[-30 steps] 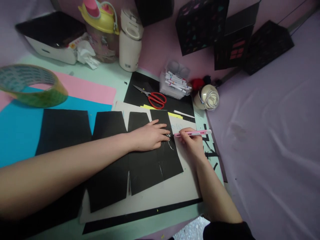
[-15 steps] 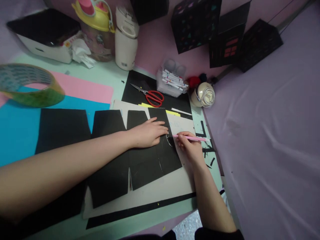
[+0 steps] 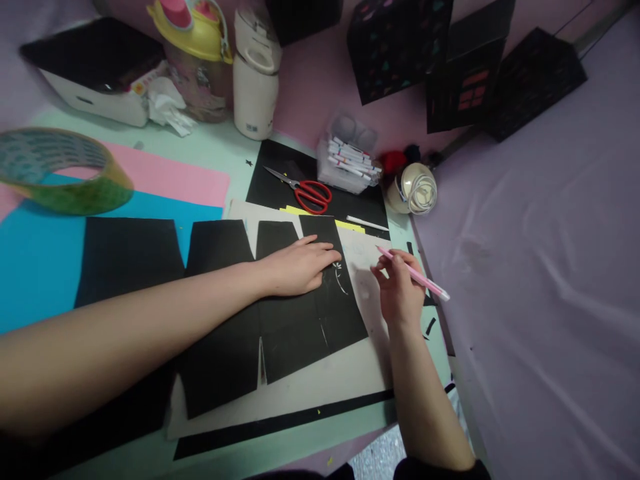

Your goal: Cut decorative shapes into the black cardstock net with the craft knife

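My left hand (image 3: 300, 265) lies flat with fingers stretched out, pressing on a folded sheet of black paper (image 3: 295, 333). Close to its fingertips, a white curved line with small leaf-like marks (image 3: 341, 280) shows on the right panel; whether it is drawn or cut I cannot tell. My right hand (image 3: 403, 290) is closed round a slim pink pen-shaped tool (image 3: 414, 272), held to the right of the paper. The tool's tip points up and left, apart from the sheet. Under the paper lies a whitish board (image 3: 300, 377).
Red-handled scissors (image 3: 313, 195) and a white pen (image 3: 367, 223) lie beyond the paper. A clear box of markers (image 3: 345, 163) stands behind them. At left is a large tape roll (image 3: 95, 190). Black scraps (image 3: 430, 327) lie at right, and black paper boxes (image 3: 400, 53) hang above.
My right hand has moved right and up off the black paper, and the pink tool has tilted. The white marks are now more visible. My left hand stays in place on the paper.
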The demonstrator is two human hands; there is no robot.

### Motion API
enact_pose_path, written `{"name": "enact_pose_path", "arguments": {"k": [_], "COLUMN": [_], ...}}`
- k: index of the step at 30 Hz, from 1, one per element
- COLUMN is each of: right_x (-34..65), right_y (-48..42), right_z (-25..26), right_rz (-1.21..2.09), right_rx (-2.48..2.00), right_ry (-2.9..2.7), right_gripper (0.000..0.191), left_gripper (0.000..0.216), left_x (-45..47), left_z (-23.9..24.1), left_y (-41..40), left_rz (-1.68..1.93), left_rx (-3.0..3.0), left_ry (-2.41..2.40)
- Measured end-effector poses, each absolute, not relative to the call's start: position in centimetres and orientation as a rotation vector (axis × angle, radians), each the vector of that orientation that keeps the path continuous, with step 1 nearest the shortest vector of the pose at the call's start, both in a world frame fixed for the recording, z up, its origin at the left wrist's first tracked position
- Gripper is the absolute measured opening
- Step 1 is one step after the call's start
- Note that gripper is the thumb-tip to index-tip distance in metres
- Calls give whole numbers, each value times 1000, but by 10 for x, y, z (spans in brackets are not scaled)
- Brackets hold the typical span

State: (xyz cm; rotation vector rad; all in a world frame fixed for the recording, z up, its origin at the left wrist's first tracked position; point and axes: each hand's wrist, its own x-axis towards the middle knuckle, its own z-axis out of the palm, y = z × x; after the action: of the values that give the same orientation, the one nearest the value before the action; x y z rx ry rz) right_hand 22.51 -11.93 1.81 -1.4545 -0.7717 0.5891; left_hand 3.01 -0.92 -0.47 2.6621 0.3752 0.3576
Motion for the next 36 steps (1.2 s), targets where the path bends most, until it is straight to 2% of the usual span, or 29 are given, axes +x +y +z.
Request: {"name": "enact_pose_path", "arguments": {"k": [3, 6, 16, 36], "right_x": [234, 239, 241, 241], "right_y": [-123, -119, -106, -107], "right_z": [22, 25, 6, 6], "right_rz": [834, 922, 962, 982], "right_rx": [-1602, -1688, -1498, -1521], "right_ry": [-882, -1105, -1279, -1340], "right_gripper": [9, 6, 16, 17], "left_gripper": [48, 46, 42, 40], "left_x": [30, 30, 30, 32], "left_z": [-5, -7, -8, -7], "left_y": [-9, -8, -8, -9], "left_rz": [329, 312, 280, 234], "left_rx": [2658, 2692, 2767, 2765], "left_ry": [353, 324, 297, 325]}}
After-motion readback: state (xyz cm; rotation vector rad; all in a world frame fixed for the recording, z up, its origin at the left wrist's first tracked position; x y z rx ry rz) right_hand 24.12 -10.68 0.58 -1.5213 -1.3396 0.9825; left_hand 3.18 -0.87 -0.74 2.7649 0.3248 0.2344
